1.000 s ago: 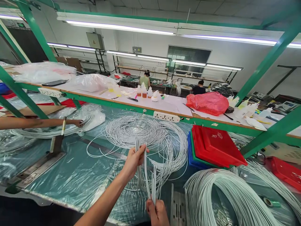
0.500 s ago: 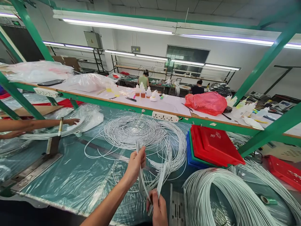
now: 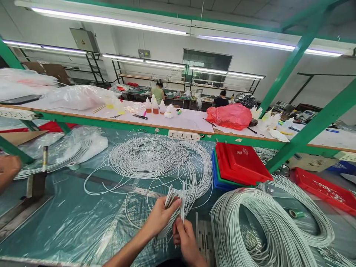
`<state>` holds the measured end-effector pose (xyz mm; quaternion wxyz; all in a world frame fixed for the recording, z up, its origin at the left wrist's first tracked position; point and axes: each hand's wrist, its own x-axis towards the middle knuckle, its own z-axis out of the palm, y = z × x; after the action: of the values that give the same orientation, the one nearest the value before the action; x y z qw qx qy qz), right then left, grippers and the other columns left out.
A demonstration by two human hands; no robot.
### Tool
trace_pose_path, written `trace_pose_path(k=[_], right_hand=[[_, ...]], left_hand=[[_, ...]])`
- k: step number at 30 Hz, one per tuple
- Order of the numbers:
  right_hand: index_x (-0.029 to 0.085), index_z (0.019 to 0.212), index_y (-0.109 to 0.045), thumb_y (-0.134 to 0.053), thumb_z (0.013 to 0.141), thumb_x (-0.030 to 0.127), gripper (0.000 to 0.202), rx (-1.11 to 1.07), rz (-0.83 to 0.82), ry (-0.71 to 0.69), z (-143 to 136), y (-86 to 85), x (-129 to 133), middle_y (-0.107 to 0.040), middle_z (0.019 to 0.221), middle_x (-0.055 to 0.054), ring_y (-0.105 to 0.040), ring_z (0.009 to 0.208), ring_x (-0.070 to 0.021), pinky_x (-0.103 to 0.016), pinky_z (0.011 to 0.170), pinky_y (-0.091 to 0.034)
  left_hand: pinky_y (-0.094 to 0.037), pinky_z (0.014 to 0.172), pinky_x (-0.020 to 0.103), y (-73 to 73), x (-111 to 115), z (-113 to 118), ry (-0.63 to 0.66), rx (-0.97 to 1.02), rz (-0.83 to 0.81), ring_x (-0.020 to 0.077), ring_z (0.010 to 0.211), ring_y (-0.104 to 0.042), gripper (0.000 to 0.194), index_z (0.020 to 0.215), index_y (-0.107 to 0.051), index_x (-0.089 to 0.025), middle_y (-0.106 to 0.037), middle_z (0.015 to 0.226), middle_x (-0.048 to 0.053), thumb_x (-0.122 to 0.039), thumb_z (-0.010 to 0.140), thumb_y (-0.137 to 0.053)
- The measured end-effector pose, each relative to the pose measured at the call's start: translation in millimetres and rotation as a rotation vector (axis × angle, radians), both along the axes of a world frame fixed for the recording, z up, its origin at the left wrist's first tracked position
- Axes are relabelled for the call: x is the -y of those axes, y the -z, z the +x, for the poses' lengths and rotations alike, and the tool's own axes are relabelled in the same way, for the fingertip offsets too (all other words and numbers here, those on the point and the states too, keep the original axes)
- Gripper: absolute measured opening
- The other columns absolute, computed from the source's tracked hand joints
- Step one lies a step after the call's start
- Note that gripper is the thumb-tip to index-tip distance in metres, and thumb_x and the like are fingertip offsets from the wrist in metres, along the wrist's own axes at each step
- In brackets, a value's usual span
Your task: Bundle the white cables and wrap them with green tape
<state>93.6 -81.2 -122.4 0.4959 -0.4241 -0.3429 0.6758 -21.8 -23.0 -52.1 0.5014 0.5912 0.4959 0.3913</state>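
My left hand (image 3: 161,214) is closed round a bundle of thin grey-white cables, whose cut ends (image 3: 170,193) stick up above the fist. Just to its right and lower, my right hand (image 3: 185,234) grips a second bunch of the same cables (image 3: 183,198), held upright. The two bunches stand side by side, close together. Behind them lies a wide loose coil of cable (image 3: 148,157) on the plastic-covered green table, with strands running down its right side toward my hands.
Red, green and blue trays (image 3: 241,163) are stacked behind a thick cable coil (image 3: 236,218) at right. A metal fixture (image 3: 36,185) stands at left, near a co-worker's hand (image 3: 9,168). A power strip (image 3: 184,135) lines the shelf holding bottles (image 3: 155,107).
My right hand has risen beside my left, and its bunch now stands upright. The view has shifted right; the co-worker's hand has drawn back toward the left edge.
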Motion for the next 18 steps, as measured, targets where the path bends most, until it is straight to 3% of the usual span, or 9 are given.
trace_pose_path(k=[5,9,18], right_hand=[[0.024,0.063,-0.041,-0.060,0.059,0.092,0.071,0.008,-0.032,0.047,-7,-2.7,0,-0.028,0.056,0.008,-0.018,0.048,-0.0086,-0.025,0.045,-0.016],[0.025,0.066,-0.043,-0.056,0.068,0.089,0.065,0.034,-0.009,0.118,-9,-4.8,-2,-0.022,0.055,0.008,-0.013,0.048,-0.0104,-0.027,0.045,-0.014],[0.025,0.065,-0.037,-0.059,0.067,0.087,0.066,-0.036,-0.002,0.020,-13,-5.0,0,-0.021,0.056,0.009,-0.013,0.047,-0.0088,-0.026,0.045,-0.013]], left_hand=[[-0.029,0.052,0.022,0.9,5,10,-0.095,0.030,0.012,0.0102,0.057,-0.031,0.049,0.055,-0.052,-0.015,-0.036,0.057,-0.003,-0.056,0.078,-0.065],[-0.033,0.054,0.022,-2.7,4,7,-0.119,0.083,0.004,0.0119,0.059,-0.038,0.045,0.056,-0.057,-0.015,-0.045,0.058,0.000,-0.053,0.078,-0.066],[-0.030,0.048,0.022,1.1,10,7,-0.101,0.039,-0.026,0.0110,0.053,-0.036,0.044,0.057,-0.054,-0.016,-0.041,0.053,-0.002,-0.053,0.078,-0.066]])
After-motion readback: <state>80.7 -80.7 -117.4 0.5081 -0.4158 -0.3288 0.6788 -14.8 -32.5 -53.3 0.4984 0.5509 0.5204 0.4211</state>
